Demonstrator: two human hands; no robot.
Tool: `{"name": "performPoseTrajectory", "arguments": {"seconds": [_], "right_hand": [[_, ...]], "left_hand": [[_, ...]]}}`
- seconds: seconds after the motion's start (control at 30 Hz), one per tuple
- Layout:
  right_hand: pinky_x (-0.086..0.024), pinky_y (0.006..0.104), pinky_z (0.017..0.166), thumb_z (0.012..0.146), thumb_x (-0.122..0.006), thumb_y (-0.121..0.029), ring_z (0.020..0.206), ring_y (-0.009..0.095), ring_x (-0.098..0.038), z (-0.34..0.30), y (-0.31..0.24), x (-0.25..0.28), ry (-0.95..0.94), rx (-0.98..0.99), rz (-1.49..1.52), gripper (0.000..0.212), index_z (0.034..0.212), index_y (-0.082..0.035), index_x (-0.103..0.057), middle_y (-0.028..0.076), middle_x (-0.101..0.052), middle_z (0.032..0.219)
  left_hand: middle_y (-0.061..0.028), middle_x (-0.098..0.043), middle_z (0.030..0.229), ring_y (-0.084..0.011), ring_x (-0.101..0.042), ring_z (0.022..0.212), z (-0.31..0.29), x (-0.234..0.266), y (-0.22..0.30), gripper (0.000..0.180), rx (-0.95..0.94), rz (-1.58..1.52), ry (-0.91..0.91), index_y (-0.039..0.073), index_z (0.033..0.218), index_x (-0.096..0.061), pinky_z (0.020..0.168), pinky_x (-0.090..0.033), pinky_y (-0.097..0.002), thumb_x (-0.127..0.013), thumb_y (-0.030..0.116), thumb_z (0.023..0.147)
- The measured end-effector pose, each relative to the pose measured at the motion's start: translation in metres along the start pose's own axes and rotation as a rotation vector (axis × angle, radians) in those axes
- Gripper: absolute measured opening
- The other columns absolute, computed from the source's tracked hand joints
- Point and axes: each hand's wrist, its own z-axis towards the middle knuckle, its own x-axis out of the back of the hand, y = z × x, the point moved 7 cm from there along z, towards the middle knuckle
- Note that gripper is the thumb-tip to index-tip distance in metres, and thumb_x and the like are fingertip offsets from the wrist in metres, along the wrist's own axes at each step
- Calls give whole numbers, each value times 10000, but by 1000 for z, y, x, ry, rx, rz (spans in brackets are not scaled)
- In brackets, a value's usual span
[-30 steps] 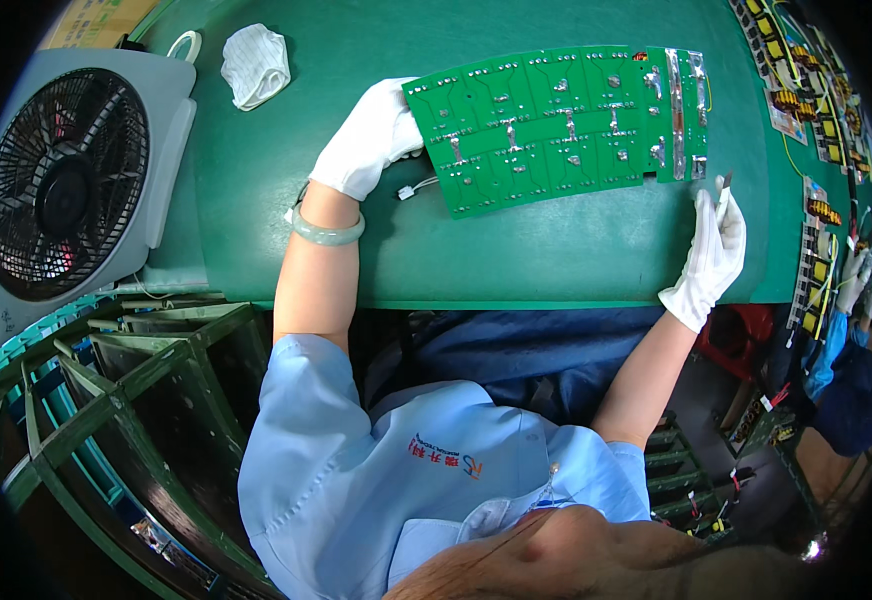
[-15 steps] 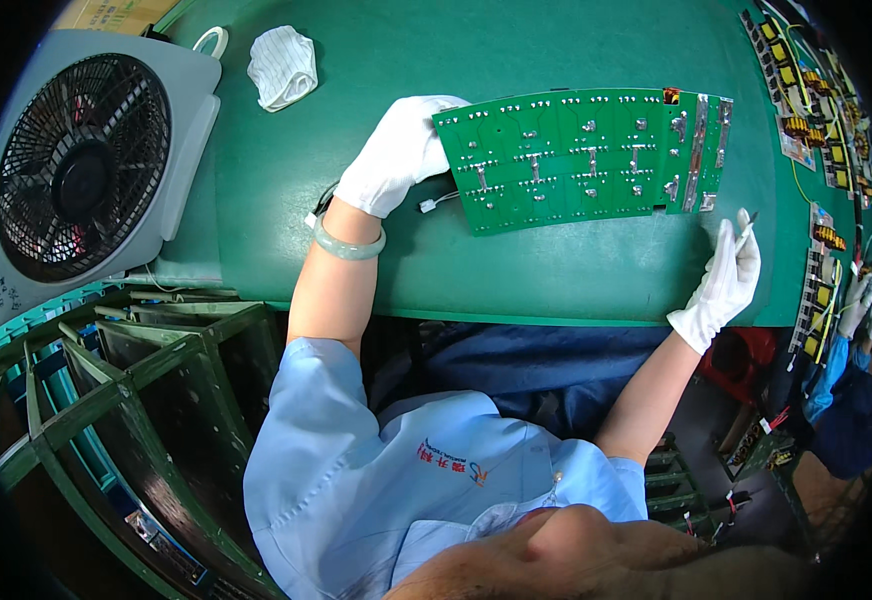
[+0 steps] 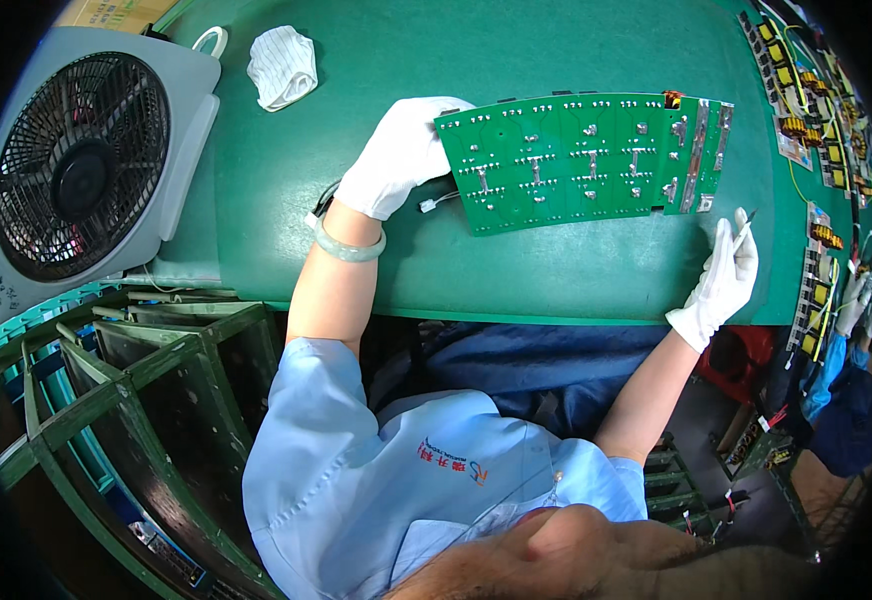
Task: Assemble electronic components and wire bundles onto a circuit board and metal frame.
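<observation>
One white-gloved left hand (image 3: 396, 160) grasps the left end of a long green solder-dotted circuit board (image 3: 558, 165) over the green worktop (image 3: 556, 275); I judge it stiff, light, fragile at its joints, best held by its edges. Rightward, I see a white-gloved right hand (image 3: 721, 280) pinching a slim, dark-tipped tool (image 3: 747, 222).

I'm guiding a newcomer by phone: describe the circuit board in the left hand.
Over the green tabletop, find the white-gloved left hand. It holds the left end of a long green circuit board; unlike the component-crowded boards farther right, its silvery solder side shows.
</observation>
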Motion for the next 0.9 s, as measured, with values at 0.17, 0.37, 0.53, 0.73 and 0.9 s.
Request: {"name": "performPoseTrajectory", "arguments": {"seconds": [0.17,0.37,0.53,0.73,0.9], "right_hand": [[-428,164,648,901,-746,-29,794,26,-555,0,2,0,21,-8,10,341,1213,48,-633,63,-693,1202],[-422,165,640,901,-747,-33,776,25,-545,-1,0,0,7,10,8,339,1211,48,-637,59,-695,1193],[-388,163,588,900,-752,-50,711,12,-508,-2,-3,-1,-1,6,-38,335,1204,40,-645,47,-700,1188],[-377,164,574,901,-752,-58,699,10,-500,0,-1,0,7,12,-34,328,1198,38,-650,46,-701,1192],[-392,165,586,903,-746,-49,726,17,-522,2,3,2,24,42,-39,338,1211,43,-641,58,-693,1224]], "left_hand": [[-62,-701,827,-108,-593,737,-1,-1,4,264,-8,8,1,-9,1016,-708,700,-511,-274,-731,193,847],[-77,-709,836,-131,-612,729,-1,-1,3,261,17,38,13,-2,1010,-710,704,-517,-279,-731,195,839],[-97,-716,848,-158,-634,728,-2,-1,6,261,-14,52,11,3,1014,-712,706,-525,-285,-728,197,839],[-97,-720,853,-161,-636,730,-1,0,4,271,-23,79,10,3,1026,-715,708,-527,-287,-731,200,840],[-99,-725,868,-159,-636,740,-2,-2,0,289,21,23,-2,5,1046,-712,721,-530,-287,-742,198,832]]}}
